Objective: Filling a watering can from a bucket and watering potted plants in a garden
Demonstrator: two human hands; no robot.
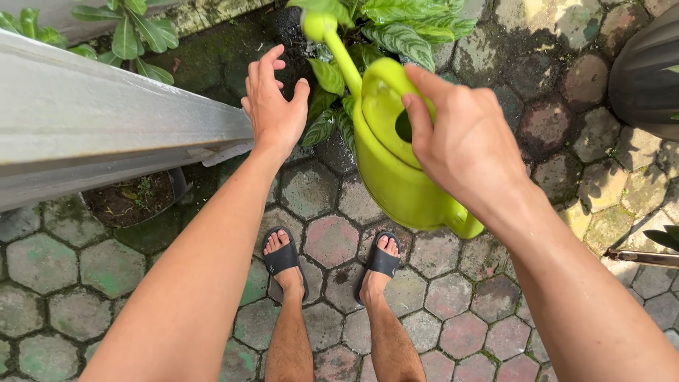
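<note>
My right hand (pixel 463 141) grips a lime-green plastic watering can (pixel 389 166) by its top, tilted so the long spout (pixel 338 49) points away toward a leafy green plant (pixel 407 25). Water drops show near the spout's head. My left hand (pixel 274 106) is held out with fingers spread, holding nothing, just left of the spout and above the plant's lower leaves. My two feet in black slide sandals (pixel 283 258) stand on the paving below.
A grey ledge or rail (pixel 106 120) runs across the left. Under it sits a dark pot with soil (pixel 134 198). A dark ribbed pot (pixel 647 67) stands at the right edge. The ground is mossy hexagonal paving stones (pixel 332 240).
</note>
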